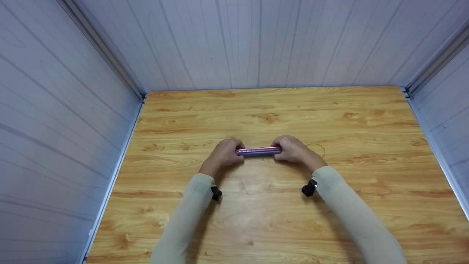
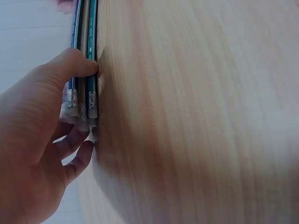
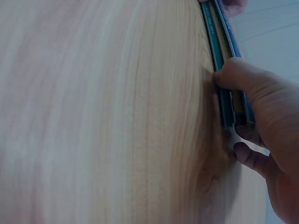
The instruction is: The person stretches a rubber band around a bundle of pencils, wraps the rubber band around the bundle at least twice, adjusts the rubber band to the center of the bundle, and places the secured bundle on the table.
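Fingers [image 2: 84,69] of left hand [image 1: 225,152] and right hand [image 1: 291,148] pinch a slim, straight, multicoloured pencil bundle [image 1: 258,151]; I see its long axis left-to-right, whitish erasers [image 2: 93,113] pointing left.

No legible text, as far as we can tell. Left wrist view: we see tiny pale print on the green pencil [image 2: 92,32] and blue pencil [image 2: 75,28], just past the left hand's [image 1: 225,152] grip, too small. Right wrist view: faint print, green pencil, beyond the right hand's [image 1: 291,149] grip, perhaps lettering, blurred.
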Demonstrator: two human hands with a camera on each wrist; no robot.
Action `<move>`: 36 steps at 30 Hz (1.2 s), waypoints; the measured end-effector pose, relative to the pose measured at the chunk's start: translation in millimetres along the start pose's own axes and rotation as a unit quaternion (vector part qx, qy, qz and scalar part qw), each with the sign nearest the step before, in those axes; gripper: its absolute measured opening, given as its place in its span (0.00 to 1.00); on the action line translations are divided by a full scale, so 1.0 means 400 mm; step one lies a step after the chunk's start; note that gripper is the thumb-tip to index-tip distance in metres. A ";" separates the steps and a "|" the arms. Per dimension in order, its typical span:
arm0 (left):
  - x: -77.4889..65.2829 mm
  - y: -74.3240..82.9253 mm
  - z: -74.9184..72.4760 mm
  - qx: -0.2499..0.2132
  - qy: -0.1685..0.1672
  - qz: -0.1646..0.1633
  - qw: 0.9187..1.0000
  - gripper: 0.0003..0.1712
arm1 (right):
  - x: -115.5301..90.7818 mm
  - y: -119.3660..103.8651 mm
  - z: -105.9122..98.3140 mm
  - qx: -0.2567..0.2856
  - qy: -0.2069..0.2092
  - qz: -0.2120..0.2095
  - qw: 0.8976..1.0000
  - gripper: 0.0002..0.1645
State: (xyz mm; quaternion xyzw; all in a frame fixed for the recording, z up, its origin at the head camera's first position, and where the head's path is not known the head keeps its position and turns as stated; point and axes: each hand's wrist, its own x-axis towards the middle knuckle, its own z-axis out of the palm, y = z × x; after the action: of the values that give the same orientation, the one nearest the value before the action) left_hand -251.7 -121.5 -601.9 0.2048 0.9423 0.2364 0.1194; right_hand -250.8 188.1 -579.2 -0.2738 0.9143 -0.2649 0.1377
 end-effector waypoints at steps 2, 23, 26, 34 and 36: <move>0.008 -0.010 0.007 0.003 -0.003 0.004 1.000 0.14 | 0.000 -0.002 -0.001 0.005 -0.004 0.009 1.000 0.16; 0.044 -0.053 0.044 0.020 -0.001 0.032 0.999 0.17 | -0.002 -0.011 -0.007 0.002 -0.006 0.021 1.000 0.14; 0.042 -0.047 0.037 0.010 -0.007 0.030 0.999 0.15 | -0.006 -0.008 -0.006 0.004 -0.008 0.013 1.000 0.14; -0.012 0.074 -0.070 0.031 -0.011 0.026 0.999 0.13 | -0.009 -0.032 -0.033 0.000 -0.008 0.029 1.000 0.12; -0.016 0.090 -0.090 0.035 -0.006 0.024 0.999 0.12 | -0.006 -0.040 -0.050 0.000 -0.007 0.033 0.999 0.12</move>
State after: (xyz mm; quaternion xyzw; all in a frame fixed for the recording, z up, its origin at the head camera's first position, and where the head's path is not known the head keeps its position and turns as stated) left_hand -245.8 -109.7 -552.4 0.2329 0.9440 0.2048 0.1123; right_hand -249.9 186.5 -553.6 -0.2457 0.9218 -0.2580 0.1528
